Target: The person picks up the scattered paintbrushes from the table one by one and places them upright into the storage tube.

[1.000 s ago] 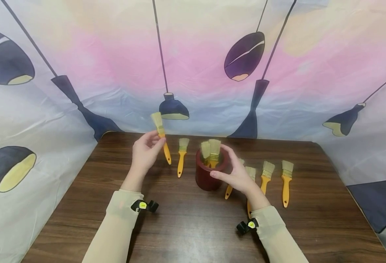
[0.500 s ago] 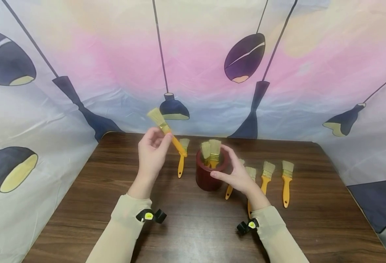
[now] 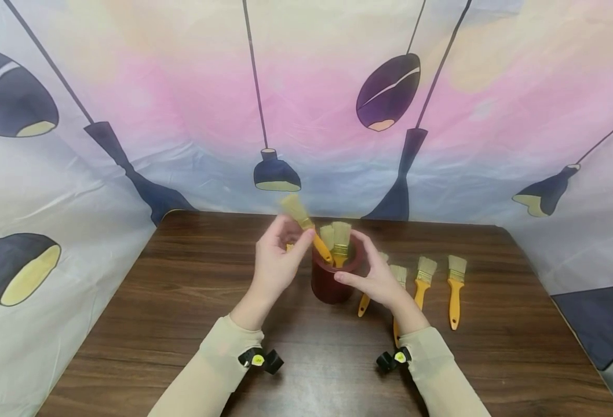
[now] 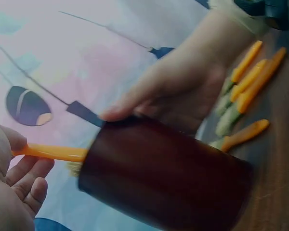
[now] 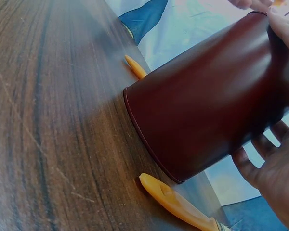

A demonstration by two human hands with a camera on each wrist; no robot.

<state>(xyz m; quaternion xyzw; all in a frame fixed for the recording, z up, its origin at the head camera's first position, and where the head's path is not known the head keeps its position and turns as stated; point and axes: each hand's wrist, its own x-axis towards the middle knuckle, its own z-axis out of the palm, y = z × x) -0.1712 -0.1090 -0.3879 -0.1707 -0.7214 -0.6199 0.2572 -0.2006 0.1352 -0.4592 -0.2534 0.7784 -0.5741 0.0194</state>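
Four loose brushes (image 3: pixel 455 289) on a wood-grain tabletop (image 3: pixel 312 370), between dark red cup (image 3: pixel 331 291) and right edge.
Cup stands toward the far edge; right hand (image 3: pixel 378 275) grips it. Left hand (image 3: pixel 276 255) pinches a tilted yellow-handled brush (image 3: pixel 321 246) at the cup's mouth. Pastel lamp-print backdrop (image 3: pixel 317 98) hangs beyond the far edge.

Dark brown wood-grain worktop (image 3: pixel 113 341), shiny on its near part; behind it, from where I stand, creased cloth backdrop (image 3: pixel 192 98), pink across the middle, bluish below; printed hanging lamps (image 3: pixel 550 188) on it: dome lamp (image 3: pixel 277 173) low centre, streaked oval lamp (image 3: pixel 389 95) higher right, yellow-mouthed lamp (image 3: pixel 9 267) lower far left
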